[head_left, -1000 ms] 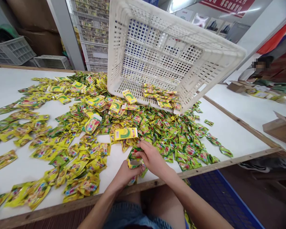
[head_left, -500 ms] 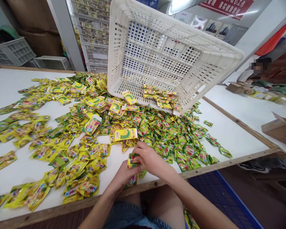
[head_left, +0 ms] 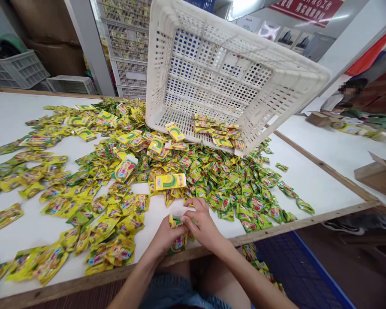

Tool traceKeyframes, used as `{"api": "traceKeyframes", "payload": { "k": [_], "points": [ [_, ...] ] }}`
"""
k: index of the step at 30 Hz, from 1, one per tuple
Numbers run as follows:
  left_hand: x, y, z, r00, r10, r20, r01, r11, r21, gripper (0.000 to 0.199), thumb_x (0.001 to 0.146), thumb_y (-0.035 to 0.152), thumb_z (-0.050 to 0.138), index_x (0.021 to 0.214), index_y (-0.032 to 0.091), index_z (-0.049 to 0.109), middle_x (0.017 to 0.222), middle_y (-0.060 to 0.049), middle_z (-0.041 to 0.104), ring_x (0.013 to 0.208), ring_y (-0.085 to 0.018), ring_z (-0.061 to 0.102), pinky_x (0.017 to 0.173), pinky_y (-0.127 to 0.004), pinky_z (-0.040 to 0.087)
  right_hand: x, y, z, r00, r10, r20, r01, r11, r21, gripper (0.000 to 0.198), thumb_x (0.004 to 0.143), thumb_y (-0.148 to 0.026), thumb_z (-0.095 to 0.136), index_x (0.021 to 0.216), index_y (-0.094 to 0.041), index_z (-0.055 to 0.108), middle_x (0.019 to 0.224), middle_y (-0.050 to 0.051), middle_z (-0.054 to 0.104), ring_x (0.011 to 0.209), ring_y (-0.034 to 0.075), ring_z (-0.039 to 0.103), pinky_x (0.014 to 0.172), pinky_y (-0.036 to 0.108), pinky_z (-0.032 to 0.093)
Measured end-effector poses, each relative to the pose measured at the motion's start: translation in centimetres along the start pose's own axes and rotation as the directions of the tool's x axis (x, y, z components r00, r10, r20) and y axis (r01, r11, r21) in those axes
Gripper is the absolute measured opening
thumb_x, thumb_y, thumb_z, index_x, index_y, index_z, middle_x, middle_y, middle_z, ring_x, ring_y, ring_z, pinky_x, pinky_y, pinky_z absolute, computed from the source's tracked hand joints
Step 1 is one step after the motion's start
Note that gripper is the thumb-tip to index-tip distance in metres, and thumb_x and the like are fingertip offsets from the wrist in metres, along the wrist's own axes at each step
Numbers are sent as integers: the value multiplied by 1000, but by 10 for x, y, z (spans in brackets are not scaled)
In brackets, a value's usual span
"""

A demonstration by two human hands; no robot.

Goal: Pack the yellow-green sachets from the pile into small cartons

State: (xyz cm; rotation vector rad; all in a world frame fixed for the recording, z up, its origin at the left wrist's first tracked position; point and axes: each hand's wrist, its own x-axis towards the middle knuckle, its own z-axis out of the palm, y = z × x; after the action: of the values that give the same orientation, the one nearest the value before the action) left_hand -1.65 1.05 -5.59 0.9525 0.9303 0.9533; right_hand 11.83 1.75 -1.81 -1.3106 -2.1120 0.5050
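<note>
Near the front edge of the table, a small yellow-and-green carton is held between my two hands, with a white flap up at its top. My left hand is closed round its lower left side. Curled over the top and right side is my right hand, its thumb and fingers at the flap. Part of the carton and whatever is inside it are hidden by my fingers. Below my hands lies a green candy packet. A closed-looking yellow carton rests just beyond them.
A white plastic crate lies tipped on its side, with several cartons inside. Yellow packets spread leftward and green packets rightward. A blue crate stands below the table edge. Another person is at the far right.
My right hand has shifted slightly and its fingers have lifted and opened a little at the carton's top. The white flap now shows. My left hand keeps its hold on the carton.
</note>
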Motion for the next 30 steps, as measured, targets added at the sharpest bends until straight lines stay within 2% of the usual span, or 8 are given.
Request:
{"api": "traceKeyframes", "payload": {
  "k": [3, 6, 10, 15, 20, 23, 25, 30],
  "points": [
    [-6, 1, 0, 989, 110, -100, -100, 990, 102, 49, 63, 26, 71, 104, 17, 45, 97, -7, 64, 88, -19, 60, 80, -30, 46, -5, 5, -1, 998, 30, 48, -33, 997, 66, 17, 83, -21, 54, 68, -19, 63, 102, 5, 53, 100, 21, 44, 86, 38, 35],
    [-16, 0, -3, 966, 185, -179, -159, 976, 149, 48, 71, 29, 65, 108, 22, 34, 97, -5, 63, 85, -16, 61, 78, -29, 47, -12, 12, 3, 992, 126, 19, -126, 955, 268, 5, 82, -22, 55, 82, -20, 59, 90, 4, 58, 90, 19, 52, 82, 34, 39],
    [-26, -2, -9, 973, 195, -127, -170, 968, 183, 37, 78, 31, 57, 110, 23, 41, 98, -4, 63, 84, -16, 62, 76, -27, 47, -22, 14, 16, 956, 286, -64, -206, 808, 552, 15, 81, -24, 57, 95, -20, 53, 85, 2, 61, 81, 16, 57, 74, 28, 45],
    [-26, 5, -19, 979, 175, -106, -137, 946, 293, 24, 77, 32, 58, 95, 17, 60, 89, -4, 67, 79, -18, 62, 73, -26, 47, -20, 5, 20, 976, 193, -96, -132, 888, 440, 12, 84, -24, 51, 83, -19, 62, 82, 4, 63, 81, 17, 56, 76, 29, 43],
    [-24, 11, -24, 953, 291, -80, -231, 876, 424, 17, 80, 30, 56, 80, 16, 66, 82, -5, 66, 80, -19, 60, 75, -27, 46, -8, 0, 18, 992, 122, -26, -105, 930, 353, 19, 85, -23, 49, 68, -18, 57, 69, 1, 58, 71, 15, 54, 67, 26, 43],
    [-26, 8, -23, 937, 319, -146, -254, 904, 344, 20, 80, 27, 56, 97, 19, 61, 96, -6, 66, 89, -19, 61, 80, -29, 46, -8, 1, 21, 984, 176, -24, -145, 870, 471, 8, 83, -22, 51, 88, -19, 57, 75, 1, 60, 72, 14, 57, 67, 24, 45],
    [-27, 6, -21, 936, 304, -176, -250, 929, 272, 30, 81, 26, 55, 110, 21, 53, 102, -7, 66, 93, -19, 61, 82, -31, 47, -11, 2, 23, 978, 207, -25, -161, 827, 539, 23, 83, -20, 50, 106, -20, 51, 81, 1, 62, 74, 14, 59, 68, 24, 47],
    [-31, 10, -19, 943, 310, -123, -244, 892, 381, 18, 81, 27, 55, 91, 19, 66, 103, -8, 67, 101, -22, 58, 93, -35, 42, -15, 3, 22, 991, 117, -69, -69, 872, 485, 12, 81, -20, 54, 90, -21, 63, 89, 4, 65, 87, 17, 60, 79, 30, 47]
  ]
}}
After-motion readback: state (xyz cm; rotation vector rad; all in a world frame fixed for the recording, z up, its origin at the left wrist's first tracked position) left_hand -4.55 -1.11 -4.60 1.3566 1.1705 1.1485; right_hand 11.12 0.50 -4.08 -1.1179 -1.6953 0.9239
